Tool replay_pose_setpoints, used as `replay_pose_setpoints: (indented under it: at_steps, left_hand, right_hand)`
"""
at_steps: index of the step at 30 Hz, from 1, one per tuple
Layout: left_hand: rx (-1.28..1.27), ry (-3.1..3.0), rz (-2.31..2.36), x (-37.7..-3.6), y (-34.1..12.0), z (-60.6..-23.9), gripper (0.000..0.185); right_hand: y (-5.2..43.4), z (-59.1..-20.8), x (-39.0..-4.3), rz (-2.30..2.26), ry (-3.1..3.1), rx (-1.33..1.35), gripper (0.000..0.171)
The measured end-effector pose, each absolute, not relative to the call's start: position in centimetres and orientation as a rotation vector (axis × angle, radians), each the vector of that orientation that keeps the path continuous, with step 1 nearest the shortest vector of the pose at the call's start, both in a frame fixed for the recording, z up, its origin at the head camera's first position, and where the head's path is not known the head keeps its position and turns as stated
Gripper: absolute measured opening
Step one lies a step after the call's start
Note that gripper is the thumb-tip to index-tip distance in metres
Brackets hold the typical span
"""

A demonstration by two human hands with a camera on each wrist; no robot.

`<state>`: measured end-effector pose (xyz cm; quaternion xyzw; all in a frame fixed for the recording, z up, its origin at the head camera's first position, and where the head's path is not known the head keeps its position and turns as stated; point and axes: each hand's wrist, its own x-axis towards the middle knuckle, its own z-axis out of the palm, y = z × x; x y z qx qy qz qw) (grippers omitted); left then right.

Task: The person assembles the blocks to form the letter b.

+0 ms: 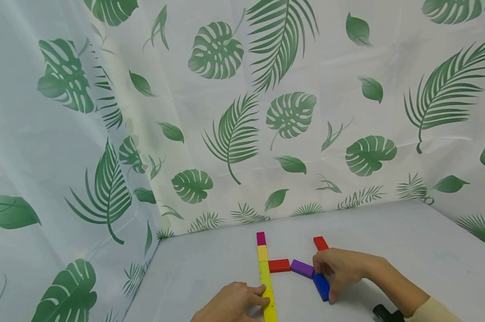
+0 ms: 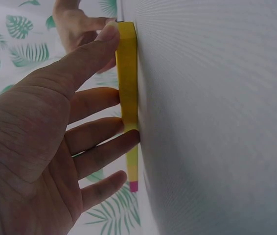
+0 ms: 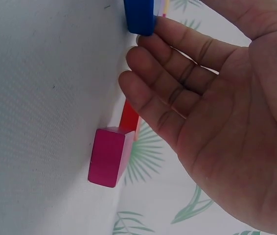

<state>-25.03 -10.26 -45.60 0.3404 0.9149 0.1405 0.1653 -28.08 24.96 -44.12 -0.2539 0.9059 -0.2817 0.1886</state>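
Observation:
A straight row of yellow blocks (image 1: 266, 273) runs away across the table and ends in a magenta block (image 1: 260, 238). My left hand (image 1: 236, 302) rests its fingertips on the row's near part; in the left wrist view the thumb touches the near end while the fingers (image 2: 97, 105) extend along the side. From the row, a red block (image 1: 279, 265) and a purple block (image 1: 302, 269) lead right to a blue block (image 1: 321, 287). My right hand (image 1: 343, 270) pinches the blue block, thumb near its front end and index finger at its far end.
Another red block (image 1: 320, 243) lies beyond the right hand. A pink block (image 3: 109, 156) shows beside it in the right wrist view, hidden in the head view. A black object (image 1: 383, 313) sits by the right sleeve (image 1: 431, 311). Leaf-printed curtains (image 1: 331, 192) border the table.

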Motion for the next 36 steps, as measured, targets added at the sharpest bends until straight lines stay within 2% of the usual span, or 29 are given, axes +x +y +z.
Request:
replay_pose_setpoints:
  at_steps: [36]
  left_hand:
    - [0.954, 2.613, 0.447, -24.96, -10.18, -45.75, 0.048]
  right_hand:
    - [24.40, -44.26, -28.04, -0.798, 2.534, -0.692, 0.047]
